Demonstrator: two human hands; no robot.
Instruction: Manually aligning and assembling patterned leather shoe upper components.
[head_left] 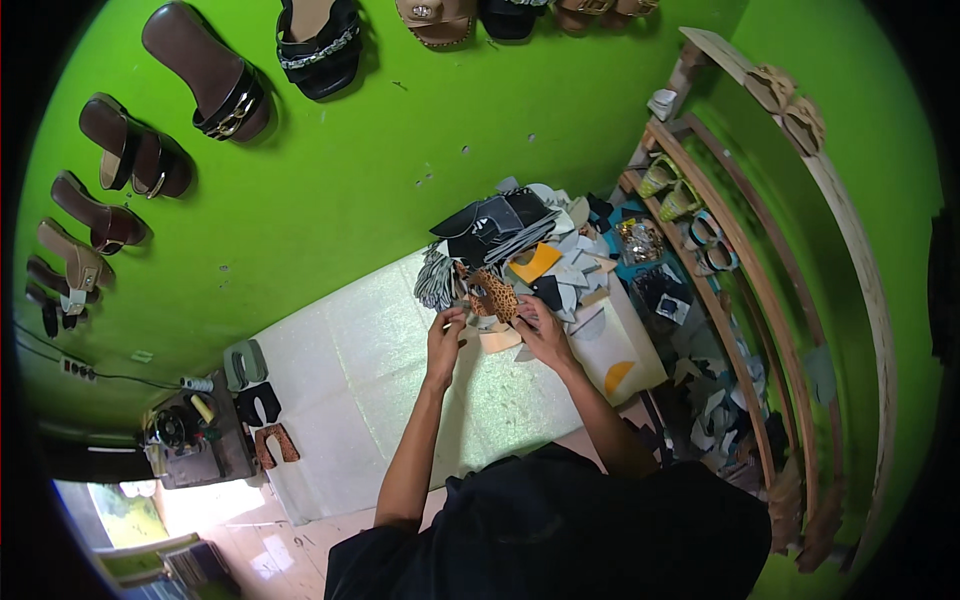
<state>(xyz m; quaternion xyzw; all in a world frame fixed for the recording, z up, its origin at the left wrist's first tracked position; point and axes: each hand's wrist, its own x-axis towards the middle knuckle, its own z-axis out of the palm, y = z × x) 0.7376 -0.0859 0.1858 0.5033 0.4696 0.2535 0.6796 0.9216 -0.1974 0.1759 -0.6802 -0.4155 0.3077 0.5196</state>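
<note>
A leopard-print shoe-upper piece [493, 296] with a dark patch is in front of the heap of cut scraps, between my two hands. My right hand [540, 328] pinches its right edge between thumb and fingers. My left hand [446, 328] is at its lower left with fingers curled together; what lies in them is too small to make out. A pale tan scrap [500, 342] lies on the table just under the piece. Stacked grey-edged strips [436, 280] and black cut pieces [490, 225] sit behind my hands, beside a yellow cutout [535, 262].
The pale covered table [340, 360] runs along a green wall hung with sandals [205, 60]. More upper pieces, including a leopard-print one [276, 445], line its left end near a dark machine [185, 430]. A wooden rack [720, 260] stands at right, with scraps heaped below.
</note>
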